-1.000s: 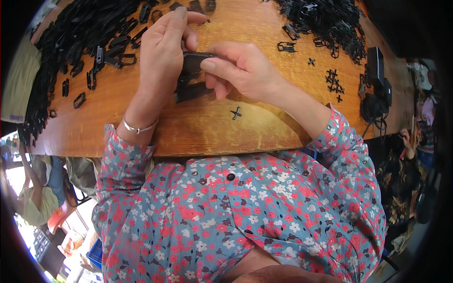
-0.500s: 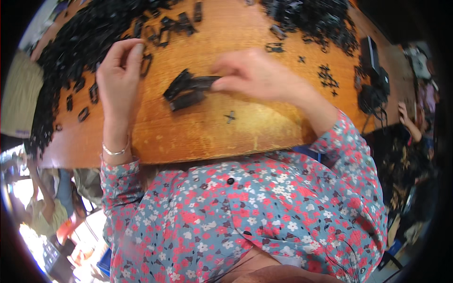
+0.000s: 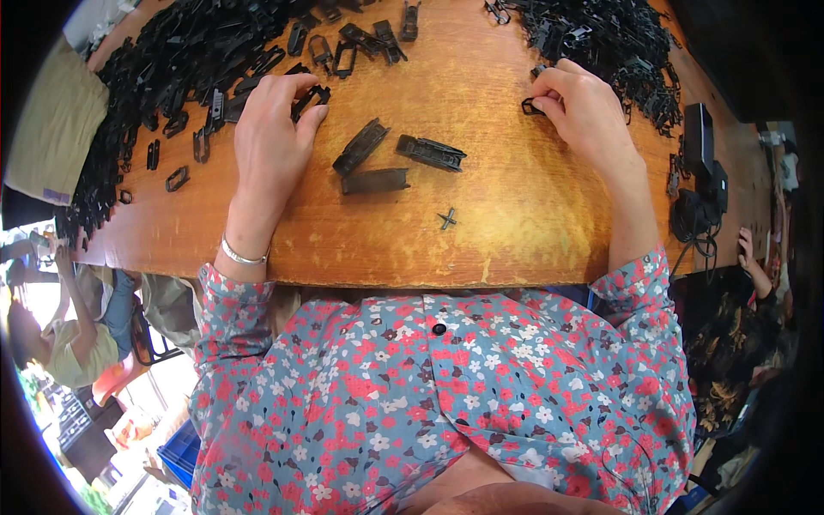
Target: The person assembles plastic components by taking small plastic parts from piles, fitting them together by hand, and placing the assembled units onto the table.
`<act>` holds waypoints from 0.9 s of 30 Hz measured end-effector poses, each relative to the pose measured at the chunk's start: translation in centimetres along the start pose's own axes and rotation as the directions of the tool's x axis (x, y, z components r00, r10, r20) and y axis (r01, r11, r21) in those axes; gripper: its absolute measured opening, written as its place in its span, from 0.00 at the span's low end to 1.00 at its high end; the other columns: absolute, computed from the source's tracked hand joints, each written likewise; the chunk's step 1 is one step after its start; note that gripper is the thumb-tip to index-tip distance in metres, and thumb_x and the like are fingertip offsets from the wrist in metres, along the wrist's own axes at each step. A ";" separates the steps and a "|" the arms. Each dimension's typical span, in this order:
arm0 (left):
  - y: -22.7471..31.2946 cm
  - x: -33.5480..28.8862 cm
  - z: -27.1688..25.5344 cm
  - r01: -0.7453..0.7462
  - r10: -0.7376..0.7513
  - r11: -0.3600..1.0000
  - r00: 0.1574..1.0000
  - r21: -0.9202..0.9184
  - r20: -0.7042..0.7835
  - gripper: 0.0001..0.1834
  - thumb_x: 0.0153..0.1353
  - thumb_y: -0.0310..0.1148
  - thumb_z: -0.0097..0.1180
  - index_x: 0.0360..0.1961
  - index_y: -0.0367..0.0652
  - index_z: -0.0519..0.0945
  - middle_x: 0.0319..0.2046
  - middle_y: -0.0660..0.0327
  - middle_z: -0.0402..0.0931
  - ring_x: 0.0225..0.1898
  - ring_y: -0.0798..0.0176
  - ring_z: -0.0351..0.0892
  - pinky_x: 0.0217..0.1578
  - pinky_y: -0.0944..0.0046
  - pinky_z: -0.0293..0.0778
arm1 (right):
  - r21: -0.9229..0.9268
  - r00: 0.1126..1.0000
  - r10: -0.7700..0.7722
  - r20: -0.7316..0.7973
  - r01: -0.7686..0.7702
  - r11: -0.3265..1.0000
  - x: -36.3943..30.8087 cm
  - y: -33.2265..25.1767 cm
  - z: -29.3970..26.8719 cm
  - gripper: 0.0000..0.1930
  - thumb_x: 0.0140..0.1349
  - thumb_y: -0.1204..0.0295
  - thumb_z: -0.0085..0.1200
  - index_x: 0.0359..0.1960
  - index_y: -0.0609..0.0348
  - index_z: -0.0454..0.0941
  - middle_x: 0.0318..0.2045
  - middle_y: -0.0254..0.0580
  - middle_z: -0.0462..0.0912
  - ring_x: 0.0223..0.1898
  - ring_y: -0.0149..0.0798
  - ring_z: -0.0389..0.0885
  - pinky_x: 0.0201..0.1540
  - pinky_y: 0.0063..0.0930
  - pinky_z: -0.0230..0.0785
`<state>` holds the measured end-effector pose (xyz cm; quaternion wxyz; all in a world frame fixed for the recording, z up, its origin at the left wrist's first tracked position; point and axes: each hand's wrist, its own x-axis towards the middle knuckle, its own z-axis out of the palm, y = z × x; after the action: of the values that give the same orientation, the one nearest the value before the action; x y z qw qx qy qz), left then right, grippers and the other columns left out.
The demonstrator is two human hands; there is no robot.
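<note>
My left hand (image 3: 273, 136) rests on the wooden table (image 3: 506, 215), its fingertips on a small black plastic frame (image 3: 309, 99) at the edge of a big heap of black frames (image 3: 172, 60). My right hand (image 3: 584, 112) pinches a small black clip (image 3: 532, 106) beside a second heap of small black parts (image 3: 601, 34). Between my hands lie three assembled long black pieces (image 3: 390, 159), untouched. A tiny black cross-shaped part (image 3: 447, 219) lies nearer to me.
A beige cloth (image 3: 51, 129) lies at the table's left end. Black boxes and cables (image 3: 699, 172) sit at the right edge. Other people are beside the table at the lower left (image 3: 60, 343) and at the right (image 3: 755, 283).
My hands have let go of the long black pieces and moved apart. The left hand went to the frame heap, the right hand to the heap of small parts.
</note>
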<state>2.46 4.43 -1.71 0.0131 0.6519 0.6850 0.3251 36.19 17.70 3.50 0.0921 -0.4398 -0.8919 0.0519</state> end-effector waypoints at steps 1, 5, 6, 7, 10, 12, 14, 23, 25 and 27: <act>0.2 0.1 0.2 -0.013 0.013 0.998 1.000 -0.062 -0.003 0.17 0.58 0.26 0.66 0.49 0.39 0.81 0.41 0.54 0.79 0.44 0.51 0.81 0.41 0.57 0.77 | -0.006 1.000 -0.004 0.006 0.004 1.000 0.1 0.0 0.0 0.05 0.61 0.71 0.62 0.37 0.57 0.85 0.37 0.45 0.82 0.42 0.52 0.83 0.46 0.45 0.75; 3.6 1.4 0.4 0.016 0.003 0.945 0.998 -0.327 0.057 0.18 0.57 0.22 0.65 0.50 0.40 0.81 0.42 0.55 0.79 0.45 0.54 0.81 0.40 0.60 0.78 | 0.060 0.987 -0.098 -0.126 0.106 0.993 0.7 -0.4 0.7 0.07 0.61 0.70 0.62 0.36 0.60 0.83 0.35 0.49 0.82 0.40 0.56 0.83 0.44 0.46 0.76; 4.1 2.1 0.9 -0.048 0.084 0.934 0.992 -0.354 0.089 0.19 0.57 0.21 0.65 0.51 0.40 0.80 0.42 0.55 0.79 0.46 0.55 0.82 0.39 0.61 0.79 | 0.055 0.988 -0.091 -0.121 0.098 0.994 0.8 -1.1 1.0 0.07 0.61 0.70 0.62 0.36 0.60 0.83 0.35 0.49 0.82 0.40 0.56 0.83 0.44 0.46 0.76; 4.5 2.7 1.5 -0.113 0.169 0.917 0.979 -0.382 0.115 0.21 0.56 0.20 0.65 0.52 0.40 0.80 0.42 0.56 0.80 0.47 0.56 0.82 0.39 0.62 0.80 | 0.140 0.988 -0.081 -0.132 0.100 0.985 1.1 -2.2 1.4 0.07 0.61 0.70 0.62 0.35 0.61 0.82 0.34 0.50 0.83 0.39 0.57 0.83 0.43 0.46 0.76; 4.9 3.7 3.5 -0.138 0.240 0.884 0.954 -0.447 0.179 0.23 0.56 0.19 0.65 0.54 0.40 0.78 0.43 0.56 0.80 0.47 0.56 0.82 0.42 0.62 0.82 | 0.241 0.979 -0.136 -0.152 0.171 0.955 1.5 -4.3 2.5 0.07 0.62 0.70 0.61 0.33 0.62 0.80 0.31 0.53 0.84 0.36 0.59 0.84 0.40 0.47 0.76; 4.6 3.7 3.9 -0.146 0.252 0.890 0.947 -0.431 0.200 0.25 0.55 0.20 0.65 0.56 0.42 0.78 0.45 0.57 0.80 0.48 0.58 0.82 0.42 0.62 0.83 | 0.262 0.965 -0.207 -0.160 0.244 0.934 1.8 -5.2 2.9 0.07 0.62 0.71 0.61 0.33 0.62 0.80 0.30 0.53 0.84 0.35 0.59 0.84 0.39 0.48 0.76; 4.4 3.1 3.9 -0.037 0.152 0.874 0.968 -0.484 0.200 0.26 0.55 0.20 0.66 0.57 0.43 0.78 0.45 0.58 0.80 0.49 0.59 0.82 0.43 0.63 0.83 | 0.299 0.935 -0.252 -0.248 0.321 0.898 2.5 -5.7 3.3 0.06 0.62 0.73 0.61 0.35 0.63 0.80 0.31 0.53 0.84 0.37 0.59 0.84 0.40 0.47 0.75; 3.5 3.1 4.2 -0.098 0.184 0.883 0.972 -0.459 0.147 0.26 0.53 0.23 0.68 0.56 0.43 0.79 0.42 0.58 0.82 0.46 0.59 0.83 0.47 0.62 0.81 | 0.250 0.900 -0.355 -0.252 0.415 0.875 4.9 -7.1 5.3 0.05 0.61 0.74 0.61 0.36 0.59 0.80 0.36 0.48 0.83 0.40 0.55 0.84 0.42 0.46 0.77; 3.5 3.2 4.3 -0.101 0.186 0.879 0.973 -0.466 0.139 0.26 0.53 0.23 0.68 0.56 0.43 0.80 0.42 0.58 0.83 0.46 0.58 0.83 0.48 0.61 0.80 | 0.239 0.893 -0.367 -0.261 0.428 0.872 5.1 -7.1 5.4 0.05 0.61 0.74 0.61 0.36 0.59 0.80 0.36 0.47 0.82 0.38 0.55 0.84 0.40 0.45 0.77; 3.6 3.4 4.3 -0.106 0.191 0.873 0.973 -0.476 0.133 0.26 0.53 0.23 0.68 0.55 0.43 0.80 0.41 0.58 0.83 0.45 0.58 0.83 0.49 0.61 0.79 | 0.227 0.887 -0.376 -0.269 0.437 0.870 5.4 -6.8 5.5 0.05 0.60 0.74 0.62 0.35 0.59 0.79 0.35 0.46 0.82 0.37 0.54 0.84 0.38 0.44 0.78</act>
<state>7.07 9.07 -2.06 0.2042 0.7065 0.5309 0.4211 26.54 17.76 -0.10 0.2590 -0.2265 -0.9326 0.1091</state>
